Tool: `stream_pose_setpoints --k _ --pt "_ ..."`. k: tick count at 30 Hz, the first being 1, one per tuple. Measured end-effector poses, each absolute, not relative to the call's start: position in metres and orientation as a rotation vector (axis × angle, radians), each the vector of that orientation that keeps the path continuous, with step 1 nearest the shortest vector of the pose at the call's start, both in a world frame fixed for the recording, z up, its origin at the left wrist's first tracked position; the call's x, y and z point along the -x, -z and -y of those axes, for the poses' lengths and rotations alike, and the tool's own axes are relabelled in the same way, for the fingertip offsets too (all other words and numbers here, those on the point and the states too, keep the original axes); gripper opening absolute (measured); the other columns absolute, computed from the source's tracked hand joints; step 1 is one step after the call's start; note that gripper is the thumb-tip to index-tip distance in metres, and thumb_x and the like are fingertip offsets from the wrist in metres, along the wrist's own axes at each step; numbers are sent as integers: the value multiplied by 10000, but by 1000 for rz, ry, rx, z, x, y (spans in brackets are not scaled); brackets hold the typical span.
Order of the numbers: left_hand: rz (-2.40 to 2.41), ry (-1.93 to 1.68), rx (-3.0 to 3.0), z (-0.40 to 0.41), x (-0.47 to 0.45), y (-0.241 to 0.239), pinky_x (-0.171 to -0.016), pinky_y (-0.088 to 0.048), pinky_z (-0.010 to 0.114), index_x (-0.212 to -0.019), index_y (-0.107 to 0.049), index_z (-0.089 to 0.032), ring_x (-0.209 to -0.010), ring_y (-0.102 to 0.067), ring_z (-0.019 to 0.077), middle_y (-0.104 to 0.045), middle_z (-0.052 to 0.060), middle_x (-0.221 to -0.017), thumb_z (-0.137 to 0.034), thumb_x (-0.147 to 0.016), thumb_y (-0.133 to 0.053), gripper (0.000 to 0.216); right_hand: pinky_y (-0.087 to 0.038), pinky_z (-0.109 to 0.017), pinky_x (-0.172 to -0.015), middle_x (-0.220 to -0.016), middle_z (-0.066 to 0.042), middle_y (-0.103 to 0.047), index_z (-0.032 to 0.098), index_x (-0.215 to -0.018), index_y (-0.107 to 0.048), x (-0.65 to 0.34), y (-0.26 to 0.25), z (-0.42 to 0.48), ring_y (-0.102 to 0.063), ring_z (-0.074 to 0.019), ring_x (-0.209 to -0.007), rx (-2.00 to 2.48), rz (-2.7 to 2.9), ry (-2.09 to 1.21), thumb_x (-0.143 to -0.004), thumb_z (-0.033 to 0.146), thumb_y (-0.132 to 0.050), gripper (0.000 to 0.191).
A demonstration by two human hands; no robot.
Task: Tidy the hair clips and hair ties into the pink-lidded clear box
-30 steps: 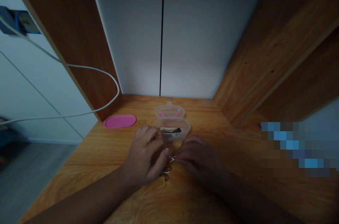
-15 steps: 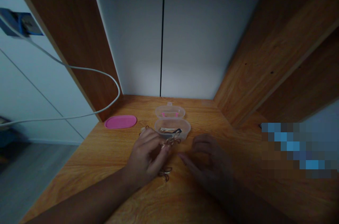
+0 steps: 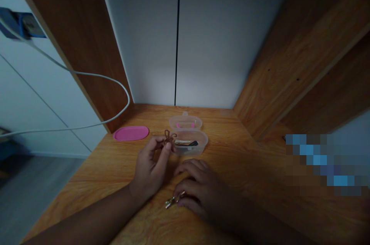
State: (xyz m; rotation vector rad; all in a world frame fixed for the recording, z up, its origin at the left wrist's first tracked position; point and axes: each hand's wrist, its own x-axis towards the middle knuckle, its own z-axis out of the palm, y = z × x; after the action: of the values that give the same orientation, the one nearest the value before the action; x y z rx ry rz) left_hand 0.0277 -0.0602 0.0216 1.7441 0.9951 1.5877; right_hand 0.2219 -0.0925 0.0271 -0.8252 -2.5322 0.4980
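Observation:
My left hand [image 3: 152, 168] pinches a small brown bow-shaped hair clip [image 3: 169, 138] between thumb and forefinger, holding it up just left of a clear plastic box [image 3: 189, 142]. The box stands open on the wooden desk [image 3: 115, 175], its lid [image 3: 185, 122] folded back, with a few dark and pale clips inside. My right hand [image 3: 199, 189] rests lower on the desk with its fingers curled over a shiny metal hair clip [image 3: 172, 201] that pokes out to the left.
A pink oval lid [image 3: 131, 133] lies at the desk's back left. A white cable [image 3: 95, 77] loops from a blue wall plug [image 3: 20, 25] past the brown side panel. Wooden shelving rises on the right, and white cabinet doors stand behind the desk.
My left hand has lifted the brown bow clip up and toward the box. My right hand has moved back toward me and closed over the metal clip on the desk.

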Motion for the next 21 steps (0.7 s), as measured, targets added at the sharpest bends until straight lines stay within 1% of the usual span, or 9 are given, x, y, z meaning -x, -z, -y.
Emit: stream_pose_setpoints --k 2,4,8,10,12,14,15,18,21 --pt "-920 -1580 -1713 62 -29 -22 -786 -480 254 -942 -550 -201 -783 -631 129 -654 -7 -819 -225 -1005 -516 75 -434 -374 -945 -1017 -23 -689 227 -964 -704 -224 -27 90 -593 -183 -1028 733 2500 -559 -951 256 -635 76" --pt "-855 -1556 -1705 63 -30 -21 -778 -487 251 -948 -523 -208 -774 -642 127 -662 -12 -811 -215 -1000 -524 52 -468 -334 -889 -928 -12 -689 226 -976 -704 -226 -28 89 -618 -157 -942 683 2377 -676 -961 214 -612 94" --pt "-802 -1476 -1742 66 -29 -18 -760 -503 259 -967 -516 -214 -774 -669 140 -692 -3 -817 -196 -986 -545 39 -514 -299 -823 -959 -26 -657 255 -992 -726 -231 -27 86 -641 -143 -902 705 1925 -848 -943 161 -601 164" --pt "-804 -1443 -1797 67 -28 -18 -771 -509 268 -970 -534 -213 -802 -682 150 -711 13 -851 -182 -979 -549 36 -520 -291 -815 -931 -13 -666 280 -965 -741 -232 -25 84 -648 -141 -879 722 1722 -910 -893 152 -669 164" --pt "-827 -1425 -1899 68 -28 -20 -780 -510 280 -970 -576 -204 -834 -684 162 -718 34 -887 -168 -965 -560 39 -529 -267 -768 -889 6 -689 308 -952 -750 -231 -23 81 -657 -134 -833 714 1545 -1042 -820 147 -755 208" --pt "-825 -1425 -2010 68 -27 -23 -780 -510 296 -958 -612 -195 -850 -675 173 -716 49 -904 -154 -945 -579 55 -534 -251 -725 -838 16 -703 309 -901 -766 -230 -22 78 -659 -130 -782 679 1429 -1163 -746 153 -825 227" --pt "-803 -1433 -2055 68 -27 -25 -789 -511 306 -954 -622 -193 -865 -671 179 -716 55 -916 -145 -934 -588 62 -535 -248 -711 -813 15 -701 300 -859 -777 -230 -22 77 -655 -128 -760 662 1403 -1193 -727 164 -842 200" --pt "-706 -1460 -2167 66 -28 -30 -827 -517 336 -956 -641 -188 -920 -664 190 -718 73 -979 -120 -910 -609 88 -536 -248 -709 -786 -1 -691 278 -809 -802 -230 -23 75 -647 -132 -762 661 1395 -1192 -738 212 -839 103" --pt "-689 -1493 -2247 66 -30 -33 -771 -519 322 -921 -668 -182 -846 -659 177 -706 62 -907 -122 -897 -628 76 -548 -252 -678 -814 -13 -698 283 -863 -809 -231 -25 76 -659 -138 -758 665 1380 -1243 -790 233 -798 90"
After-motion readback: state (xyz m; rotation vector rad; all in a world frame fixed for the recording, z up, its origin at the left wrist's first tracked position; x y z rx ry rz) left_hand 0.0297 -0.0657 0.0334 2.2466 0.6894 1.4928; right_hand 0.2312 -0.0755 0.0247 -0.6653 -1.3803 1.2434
